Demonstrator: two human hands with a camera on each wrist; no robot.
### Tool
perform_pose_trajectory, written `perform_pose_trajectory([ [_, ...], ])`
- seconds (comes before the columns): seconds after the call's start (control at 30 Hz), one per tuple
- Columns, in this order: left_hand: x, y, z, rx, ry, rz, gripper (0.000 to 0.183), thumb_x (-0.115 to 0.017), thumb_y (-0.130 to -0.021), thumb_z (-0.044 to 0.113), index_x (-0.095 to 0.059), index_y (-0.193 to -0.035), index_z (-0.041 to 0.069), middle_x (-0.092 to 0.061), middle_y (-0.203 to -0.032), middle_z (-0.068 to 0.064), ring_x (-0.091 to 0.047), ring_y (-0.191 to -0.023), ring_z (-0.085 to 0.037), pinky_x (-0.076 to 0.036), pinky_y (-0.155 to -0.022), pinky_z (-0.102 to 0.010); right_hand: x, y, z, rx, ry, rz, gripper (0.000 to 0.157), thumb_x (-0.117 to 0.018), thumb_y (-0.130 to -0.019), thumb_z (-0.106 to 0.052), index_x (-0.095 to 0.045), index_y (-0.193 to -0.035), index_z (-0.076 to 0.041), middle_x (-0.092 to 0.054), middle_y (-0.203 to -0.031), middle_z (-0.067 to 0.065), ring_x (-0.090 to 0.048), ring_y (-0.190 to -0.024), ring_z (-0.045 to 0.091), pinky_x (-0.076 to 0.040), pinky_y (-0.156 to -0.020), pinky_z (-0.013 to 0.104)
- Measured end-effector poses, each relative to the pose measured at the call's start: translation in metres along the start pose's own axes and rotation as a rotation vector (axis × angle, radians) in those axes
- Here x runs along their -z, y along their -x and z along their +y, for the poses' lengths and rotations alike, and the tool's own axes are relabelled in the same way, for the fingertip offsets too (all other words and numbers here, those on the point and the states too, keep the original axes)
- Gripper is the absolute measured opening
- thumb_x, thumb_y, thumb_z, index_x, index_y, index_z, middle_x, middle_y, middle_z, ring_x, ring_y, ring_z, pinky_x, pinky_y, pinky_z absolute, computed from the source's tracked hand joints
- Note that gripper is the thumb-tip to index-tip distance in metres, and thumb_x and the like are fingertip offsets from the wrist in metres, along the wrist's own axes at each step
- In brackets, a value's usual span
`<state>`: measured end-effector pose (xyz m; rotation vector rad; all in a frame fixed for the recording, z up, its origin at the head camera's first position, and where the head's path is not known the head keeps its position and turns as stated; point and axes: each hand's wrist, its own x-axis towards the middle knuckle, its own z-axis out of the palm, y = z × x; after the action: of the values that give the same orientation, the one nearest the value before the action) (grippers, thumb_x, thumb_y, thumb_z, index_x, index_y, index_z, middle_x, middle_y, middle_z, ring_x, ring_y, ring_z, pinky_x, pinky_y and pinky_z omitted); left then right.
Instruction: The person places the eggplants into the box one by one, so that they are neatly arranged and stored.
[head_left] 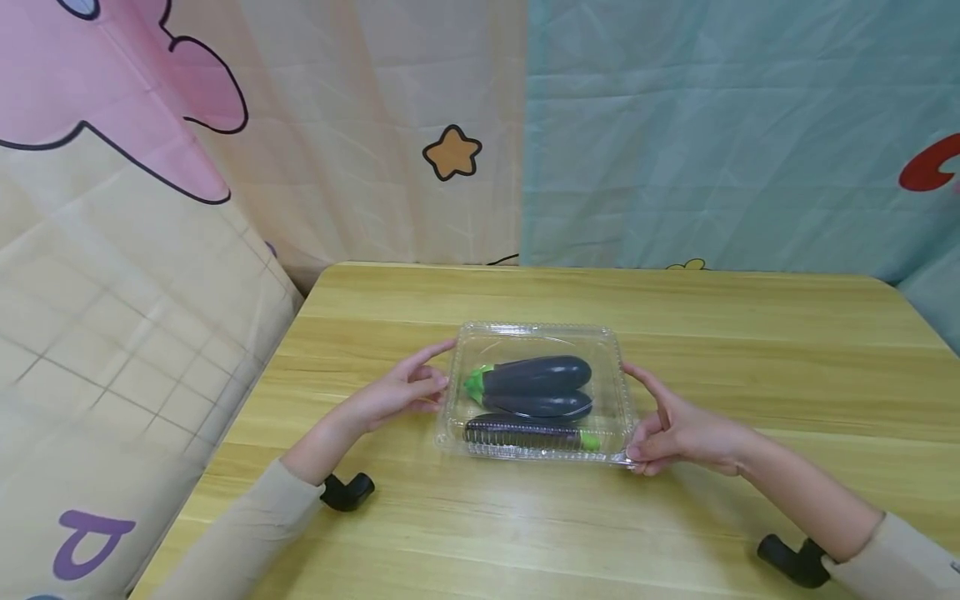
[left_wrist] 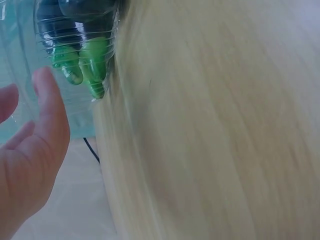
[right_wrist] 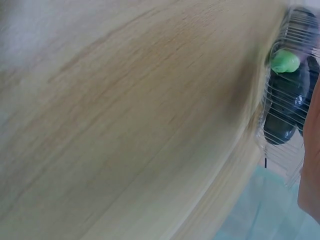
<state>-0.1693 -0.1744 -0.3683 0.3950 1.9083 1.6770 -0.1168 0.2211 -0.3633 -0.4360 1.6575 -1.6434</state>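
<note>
A clear plastic clamshell box (head_left: 540, 333) with a ribbed rim sits mid-table, its lid over three eggplants. Two dark eggplants (head_left: 536, 377) lie with their green caps to the left; a third eggplant (head_left: 521, 433) lies along the front wall, its green end to the right. My left hand (head_left: 393, 396) is at the box's left side, index finger stretched to the back left corner and thumb by the side wall. At the other side, my right hand (head_left: 678, 429) pinches the front right corner between thumb and curled fingers, its index finger reaching along the side wall.
The wooden table (head_left: 525, 533) has rounded back corners. Printed cloth curtains (head_left: 337, 167) hang behind it and along its left side. A black elbow-shaped piece (head_left: 348, 492) is at the left wrist, and a similar black piece (head_left: 793, 560) at the right wrist.
</note>
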Motion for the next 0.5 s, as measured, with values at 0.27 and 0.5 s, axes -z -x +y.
perform_pose_trajectory([
  [0.27,0.007,0.015,0.005,0.068,-0.043,-0.158,0.08,-0.061,-0.09,0.008,-0.01,-0.151,0.019,-0.051,-0.106,-0.012,-0.058,-0.089,-0.019,-0.051,-0.084,-0.04,0.001,0.0,-0.001,-0.01,-0.009,0.006,0.111,-0.063,-0.083,0.003,0.026,-0.143,-0.027,-0.064,-0.085,0.019,-0.065,-0.075,0.026,-0.055,-0.071,0.041],
  [0.5,0.006,0.02,0.008,0.131,-0.01,-0.297,0.103,-0.068,-0.082,0.003,0.005,-0.15,0.032,-0.052,-0.106,-0.015,-0.06,-0.086,-0.019,-0.049,-0.086,-0.041,0.0,0.001,-0.001,-0.014,-0.013,0.019,0.112,-0.063,-0.083,0.003,0.026,-0.143,-0.027,-0.063,-0.086,0.019,-0.064,-0.079,0.03,-0.054,-0.073,0.043],
])
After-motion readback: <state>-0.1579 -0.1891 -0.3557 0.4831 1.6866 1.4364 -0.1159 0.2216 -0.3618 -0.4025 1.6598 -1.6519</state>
